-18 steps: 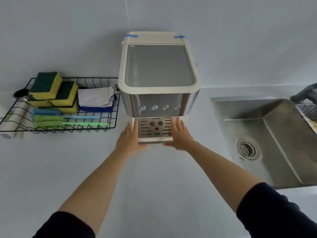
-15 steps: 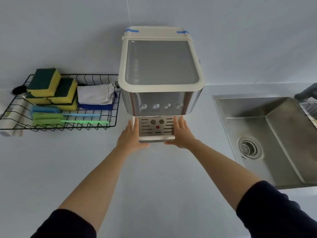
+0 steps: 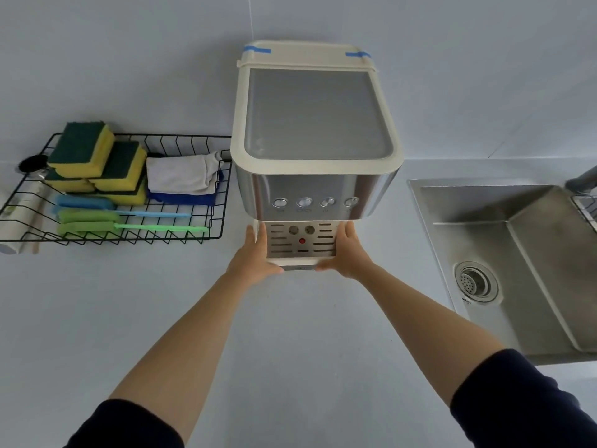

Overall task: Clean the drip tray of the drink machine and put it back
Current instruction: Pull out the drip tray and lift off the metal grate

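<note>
The drink machine (image 3: 315,189) is cream on top with a grey lid panel, blue tape (image 3: 257,50) strips and a shiny silver front, and the drip tray (image 3: 300,245) is silver with dark slots and one red dot. The black wire rack (image 3: 225,202) has yellow sponges (image 3: 80,150) with dark green tops, a white cloth (image 3: 184,176), a blue cloth (image 3: 184,199), and light blue and green brushes (image 3: 89,219). Oh, and the bench (image 3: 290,350) is pale blue-grey and the sink (image 3: 517,253) steel grey.

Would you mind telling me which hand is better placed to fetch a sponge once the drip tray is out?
Probably the left hand: it holds the drip tray by its left side, nearest the wire rack of sponges; the right hand is on the sink side.
</note>
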`<act>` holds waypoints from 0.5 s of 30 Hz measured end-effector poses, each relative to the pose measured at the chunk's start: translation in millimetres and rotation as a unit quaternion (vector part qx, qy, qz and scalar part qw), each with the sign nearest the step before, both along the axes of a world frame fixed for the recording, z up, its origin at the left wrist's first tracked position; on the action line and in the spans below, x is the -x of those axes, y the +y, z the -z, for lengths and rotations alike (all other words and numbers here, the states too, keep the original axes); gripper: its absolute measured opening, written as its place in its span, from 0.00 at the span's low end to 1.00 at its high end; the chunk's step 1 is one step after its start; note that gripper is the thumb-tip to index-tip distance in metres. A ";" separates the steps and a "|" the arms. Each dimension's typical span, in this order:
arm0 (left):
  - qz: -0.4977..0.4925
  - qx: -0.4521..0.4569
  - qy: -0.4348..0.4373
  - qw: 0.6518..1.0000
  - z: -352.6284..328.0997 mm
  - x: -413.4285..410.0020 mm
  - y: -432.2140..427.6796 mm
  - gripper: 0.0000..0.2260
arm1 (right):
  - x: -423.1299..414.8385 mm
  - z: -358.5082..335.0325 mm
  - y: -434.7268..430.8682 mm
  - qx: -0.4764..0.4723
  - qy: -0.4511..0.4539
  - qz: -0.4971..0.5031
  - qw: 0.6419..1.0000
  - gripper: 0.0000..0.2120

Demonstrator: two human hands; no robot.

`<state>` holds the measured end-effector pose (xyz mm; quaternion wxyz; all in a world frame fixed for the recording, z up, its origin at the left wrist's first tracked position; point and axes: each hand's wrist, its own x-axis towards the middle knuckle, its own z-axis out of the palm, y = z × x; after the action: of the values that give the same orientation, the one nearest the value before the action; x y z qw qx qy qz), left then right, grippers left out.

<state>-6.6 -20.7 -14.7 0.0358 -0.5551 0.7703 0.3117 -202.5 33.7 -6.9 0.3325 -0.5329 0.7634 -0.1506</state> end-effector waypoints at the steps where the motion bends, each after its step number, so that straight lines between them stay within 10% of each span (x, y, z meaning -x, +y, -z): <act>1: -0.003 -0.003 0.003 1.000 -1.0 0.4 -0.3 0.50 | 0.2 -1.3 0.3 0.003 -0.003 0.001 1.000 0.45; 15: -0.038 0.014 0.058 0.997 -27.5 -8.8 37.9 0.51 | -12.5 -20.5 42.6 0.065 -0.047 0.022 0.997 0.48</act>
<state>2.2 17.2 12.8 -0.0287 -0.5650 0.7539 0.3341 -190.0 76.3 13.6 0.3294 -0.5288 0.7470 -0.2321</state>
